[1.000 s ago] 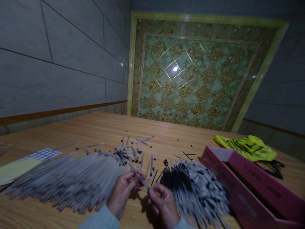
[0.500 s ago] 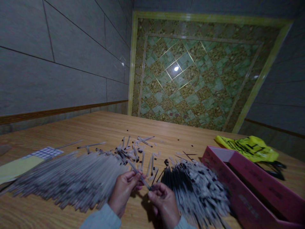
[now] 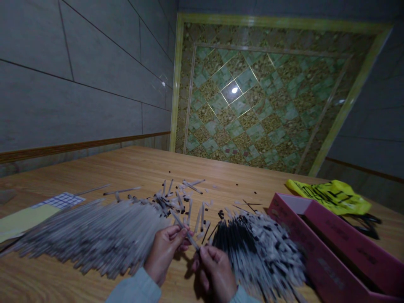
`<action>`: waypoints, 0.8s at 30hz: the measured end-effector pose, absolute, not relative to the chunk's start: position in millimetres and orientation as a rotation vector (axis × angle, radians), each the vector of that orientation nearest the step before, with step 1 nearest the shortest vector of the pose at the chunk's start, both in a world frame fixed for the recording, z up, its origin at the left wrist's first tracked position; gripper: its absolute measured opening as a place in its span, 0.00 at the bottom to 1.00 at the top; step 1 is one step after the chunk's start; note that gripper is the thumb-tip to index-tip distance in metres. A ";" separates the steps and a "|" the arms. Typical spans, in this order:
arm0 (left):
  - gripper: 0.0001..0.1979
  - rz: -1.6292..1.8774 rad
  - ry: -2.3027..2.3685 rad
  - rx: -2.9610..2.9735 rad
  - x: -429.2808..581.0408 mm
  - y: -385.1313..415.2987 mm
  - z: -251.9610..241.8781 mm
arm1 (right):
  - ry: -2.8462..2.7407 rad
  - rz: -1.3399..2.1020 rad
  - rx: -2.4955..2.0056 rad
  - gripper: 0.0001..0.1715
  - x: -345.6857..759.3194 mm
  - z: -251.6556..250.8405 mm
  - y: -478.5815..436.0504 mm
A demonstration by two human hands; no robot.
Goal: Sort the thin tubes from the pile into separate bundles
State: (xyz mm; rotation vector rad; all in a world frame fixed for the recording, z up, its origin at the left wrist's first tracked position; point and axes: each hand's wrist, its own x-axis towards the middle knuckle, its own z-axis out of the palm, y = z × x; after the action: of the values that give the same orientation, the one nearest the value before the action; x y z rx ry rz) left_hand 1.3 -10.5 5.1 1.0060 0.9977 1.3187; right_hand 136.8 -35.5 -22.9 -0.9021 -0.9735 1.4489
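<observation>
A slim, translucent pen barrel [image 3: 193, 242] slants between my two hands. My left hand [image 3: 164, 247] is closed, pinching the barrel along its middle with thumb and fingers. At its near end, the fingers of my right hand [image 3: 218, 266] are also closed on it; whatever else those fingers cover is hidden. Beside my left hand spreads a large heap of clear pen barrels [image 3: 101, 235]. Close to my right hand lies a pile of pens with dark ends and whitish caps [image 3: 261, 248].
Short clear caps and small black bits [image 3: 176, 202] litter the wooden table [image 3: 151, 162] beyond my hands. On the right stand a long pink box [image 3: 318, 261] and a yellow plastic bag [image 3: 331, 197]. Yellowish paper [image 3: 28, 221] and a checked sheet [image 3: 59, 200] lie at the left.
The fingers of my right hand have shifted and closed more tightly round the near end of the barrel. My left hand holds nearly the same place.
</observation>
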 end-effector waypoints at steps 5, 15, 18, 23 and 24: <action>0.17 1.314 1.014 1.008 2.1 -10.4 5.3 | -0.966 1.349 -0.921 0.25 138.4 -14.8 -39.0; 0.18 1.321 1.023 1.034 0.1 -6.6 1.7 | -1.007 1.378 -0.921 0.25 139.5 -23.6 -35.9; 0.18 1.318 1.030 1.031 0.4 -7.3 3.0 | -1.046 1.428 -0.925 0.25 139.7 -20.8 -37.5; 0.18 1.314 1.045 1.032 1.1 -10.6 4.9 | -1.037 1.454 -0.908 0.27 137.5 -20.1 -38.8; 0.18 1.310 1.045 1.034 1.1 -10.9 5.2 | -1.021 1.414 -0.928 0.26 137.6 -18.9 -38.9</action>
State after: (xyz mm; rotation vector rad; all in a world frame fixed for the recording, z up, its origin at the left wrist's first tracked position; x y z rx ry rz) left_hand 1.1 -10.9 5.2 1.0345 1.0450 1.3100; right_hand 137.6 -38.9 -18.9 -0.9280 -1.0215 1.4142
